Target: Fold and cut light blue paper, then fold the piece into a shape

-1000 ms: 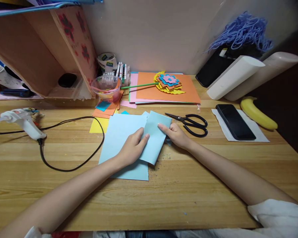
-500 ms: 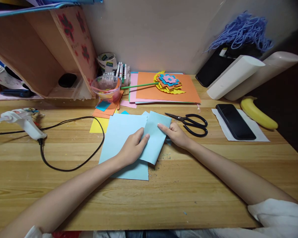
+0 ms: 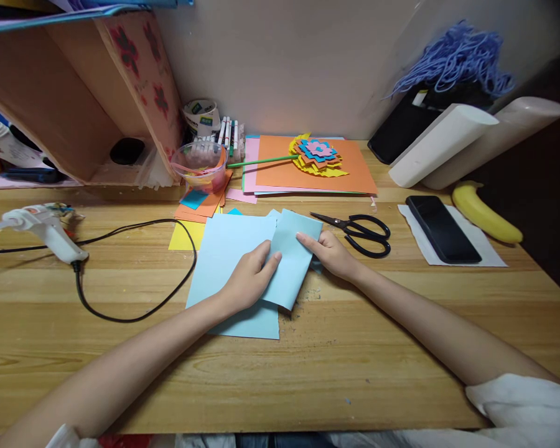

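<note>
Across the middle of our desk (image 3: pixel 378 348), midway between front and back edges, lies a flat light-blue sheet (image 3: pixel 231 239). Over its right edge we hold a folded light-blue paper (image 3: pixel 293 252): our left hand (image 3: pixel 248 280) grips its left side, thumb on top; our right hand (image 3: pixel 331 252) pinches its right edge. Black scissors (image 3: pixel 343 224) lie just beyond, toward the desk's back edge.

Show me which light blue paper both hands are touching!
The smaller piece on top, between the left hand and right hand. The larger sheet lies partly under it, away from the right hand.
</note>
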{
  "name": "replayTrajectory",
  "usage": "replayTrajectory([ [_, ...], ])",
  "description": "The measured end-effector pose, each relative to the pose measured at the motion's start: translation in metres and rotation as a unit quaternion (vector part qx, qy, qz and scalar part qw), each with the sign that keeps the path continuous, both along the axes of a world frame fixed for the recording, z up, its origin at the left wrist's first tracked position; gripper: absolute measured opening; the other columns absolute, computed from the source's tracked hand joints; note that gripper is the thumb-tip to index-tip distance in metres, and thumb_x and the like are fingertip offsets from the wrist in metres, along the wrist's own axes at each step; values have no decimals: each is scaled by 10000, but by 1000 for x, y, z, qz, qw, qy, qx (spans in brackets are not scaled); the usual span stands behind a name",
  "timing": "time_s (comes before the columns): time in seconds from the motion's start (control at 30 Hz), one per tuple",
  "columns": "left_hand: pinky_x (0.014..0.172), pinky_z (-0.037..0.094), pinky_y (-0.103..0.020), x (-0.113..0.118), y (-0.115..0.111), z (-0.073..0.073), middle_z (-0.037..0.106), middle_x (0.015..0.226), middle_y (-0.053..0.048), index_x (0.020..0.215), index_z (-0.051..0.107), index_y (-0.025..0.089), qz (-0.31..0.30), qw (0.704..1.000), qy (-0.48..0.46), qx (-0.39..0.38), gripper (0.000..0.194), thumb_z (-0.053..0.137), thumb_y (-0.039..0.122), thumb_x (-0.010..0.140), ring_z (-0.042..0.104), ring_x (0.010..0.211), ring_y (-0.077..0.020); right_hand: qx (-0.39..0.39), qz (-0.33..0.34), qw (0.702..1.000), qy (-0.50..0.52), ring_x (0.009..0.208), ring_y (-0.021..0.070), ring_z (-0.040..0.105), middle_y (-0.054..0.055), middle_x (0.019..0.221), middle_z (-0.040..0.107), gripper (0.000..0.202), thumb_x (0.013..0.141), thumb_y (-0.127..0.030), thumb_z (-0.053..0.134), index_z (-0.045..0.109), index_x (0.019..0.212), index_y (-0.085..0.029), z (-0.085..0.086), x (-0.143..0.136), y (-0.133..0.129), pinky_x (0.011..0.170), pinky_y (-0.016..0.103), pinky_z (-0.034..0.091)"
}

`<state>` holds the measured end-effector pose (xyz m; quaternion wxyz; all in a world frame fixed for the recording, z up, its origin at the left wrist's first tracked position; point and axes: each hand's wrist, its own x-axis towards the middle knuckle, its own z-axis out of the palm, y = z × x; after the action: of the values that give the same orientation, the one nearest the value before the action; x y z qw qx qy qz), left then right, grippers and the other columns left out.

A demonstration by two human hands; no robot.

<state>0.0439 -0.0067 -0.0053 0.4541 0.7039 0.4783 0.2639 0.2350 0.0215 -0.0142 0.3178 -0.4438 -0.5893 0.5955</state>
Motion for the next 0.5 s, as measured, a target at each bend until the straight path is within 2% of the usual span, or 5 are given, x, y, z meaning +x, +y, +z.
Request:
replayTrajectory([
  [0.3, 594, 306, -240, 1, 0, 2, 436, 685, 35, 745, 405, 179, 6, 1000, 3, 5, 262, 355, 380, 905, 390, 638, -111, -3, -1, 1000, 3, 478, 82, 402, -17, 532, 440, 435, 825, -505, 479, 477, 578, -146, 0, 0, 0, 447, 211, 316],
  [0.5, 602, 311, -239, 1, 1, 2, 448, 702, 35, 743, 388, 182, 2, 1000, -5, 2, 260, 356, 384, 904, 401, 650, -111, 11, -8, 1000, -8, 469, 73, 383, -23, 518, 426, 448, 821, -503, 485, 446, 549, -149, 0, 0, 0, 443, 205, 302],
])
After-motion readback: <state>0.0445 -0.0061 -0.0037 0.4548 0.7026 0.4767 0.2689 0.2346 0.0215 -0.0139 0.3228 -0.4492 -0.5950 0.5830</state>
